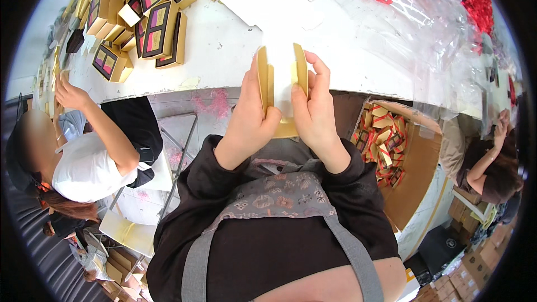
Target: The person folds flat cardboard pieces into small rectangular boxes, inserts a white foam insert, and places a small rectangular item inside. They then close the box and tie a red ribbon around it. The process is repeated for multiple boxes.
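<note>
Gold-and-white cardboard box blank (281, 75), half folded, stands upright before my chest at the white table's (224, 56) near edge; its side flaps are raised, seemingly unclosed. My left hand (251, 114) and right hand (315, 109) pinch its sides. Finished gold window boxes (151, 22) pile up far left; elbow room is narrow between seated co-workers.

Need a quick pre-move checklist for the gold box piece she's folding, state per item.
1. Both hands on the gold box blank: ok, left hand and right hand grip it from either side.
2. Side flaps raised: ok, both stand up.
3. Piece off the white table: ok, held at its edge.
4. Creases fully seated: cannot tell, the fingers hide them.
5. Finished boxes out of the way: ok, piled at far left.
6. Co-worker's hand apart: ok.
</note>
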A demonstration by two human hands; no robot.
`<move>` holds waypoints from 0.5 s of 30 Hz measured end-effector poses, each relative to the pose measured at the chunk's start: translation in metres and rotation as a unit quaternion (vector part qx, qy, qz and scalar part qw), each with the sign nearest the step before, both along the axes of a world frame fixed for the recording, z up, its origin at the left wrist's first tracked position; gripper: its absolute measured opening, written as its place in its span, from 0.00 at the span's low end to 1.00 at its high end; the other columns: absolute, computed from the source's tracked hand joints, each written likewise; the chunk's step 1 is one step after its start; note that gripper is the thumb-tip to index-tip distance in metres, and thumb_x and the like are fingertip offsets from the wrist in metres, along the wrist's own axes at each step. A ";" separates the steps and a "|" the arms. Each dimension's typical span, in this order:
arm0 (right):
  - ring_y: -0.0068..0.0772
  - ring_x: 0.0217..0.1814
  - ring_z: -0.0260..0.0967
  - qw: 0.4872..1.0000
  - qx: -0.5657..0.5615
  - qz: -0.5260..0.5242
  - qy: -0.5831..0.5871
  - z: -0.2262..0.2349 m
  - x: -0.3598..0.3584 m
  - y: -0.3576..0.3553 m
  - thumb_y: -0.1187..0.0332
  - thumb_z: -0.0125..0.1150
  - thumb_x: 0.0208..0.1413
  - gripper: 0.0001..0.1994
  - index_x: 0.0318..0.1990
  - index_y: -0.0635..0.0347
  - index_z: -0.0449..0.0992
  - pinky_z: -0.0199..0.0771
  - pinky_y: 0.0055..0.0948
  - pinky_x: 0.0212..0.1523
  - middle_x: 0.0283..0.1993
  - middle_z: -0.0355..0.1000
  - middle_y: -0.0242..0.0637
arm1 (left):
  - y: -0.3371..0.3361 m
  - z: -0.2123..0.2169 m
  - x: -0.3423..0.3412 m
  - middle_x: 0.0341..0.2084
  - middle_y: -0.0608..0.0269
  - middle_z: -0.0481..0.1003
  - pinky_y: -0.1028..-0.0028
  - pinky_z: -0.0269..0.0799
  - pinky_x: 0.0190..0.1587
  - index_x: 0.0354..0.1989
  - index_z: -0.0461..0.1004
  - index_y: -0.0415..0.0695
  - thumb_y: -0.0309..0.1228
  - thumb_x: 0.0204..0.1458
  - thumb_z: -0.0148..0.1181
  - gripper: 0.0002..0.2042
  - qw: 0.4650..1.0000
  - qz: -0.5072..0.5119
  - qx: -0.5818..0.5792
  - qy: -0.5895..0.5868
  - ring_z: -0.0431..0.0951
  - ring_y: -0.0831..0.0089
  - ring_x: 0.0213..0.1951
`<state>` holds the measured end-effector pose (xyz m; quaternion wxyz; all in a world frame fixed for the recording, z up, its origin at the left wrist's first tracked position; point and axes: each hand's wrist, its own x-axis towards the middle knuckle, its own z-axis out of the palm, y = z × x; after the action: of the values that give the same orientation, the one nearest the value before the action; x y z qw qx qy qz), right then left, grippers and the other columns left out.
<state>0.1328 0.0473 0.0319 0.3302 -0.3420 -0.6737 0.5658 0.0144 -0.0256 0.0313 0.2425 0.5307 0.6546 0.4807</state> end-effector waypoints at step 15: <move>0.44 0.34 0.70 0.990 0.089 0.039 -0.100 -0.020 0.006 -0.006 0.75 0.48 0.52 0.09 0.40 0.62 0.70 0.70 0.35 0.37 0.42 0.68 0.47 | -0.024 -0.011 0.005 0.51 0.47 0.57 0.64 0.60 0.56 0.52 0.54 0.39 0.13 0.40 0.41 0.26 0.992 -0.028 -0.105 -0.057 0.63 0.52 0.53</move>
<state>0.1387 0.0409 0.0115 0.2680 -0.3391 -0.7639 0.4792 0.0194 -0.0493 0.0205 0.3474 0.4918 0.6717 0.4316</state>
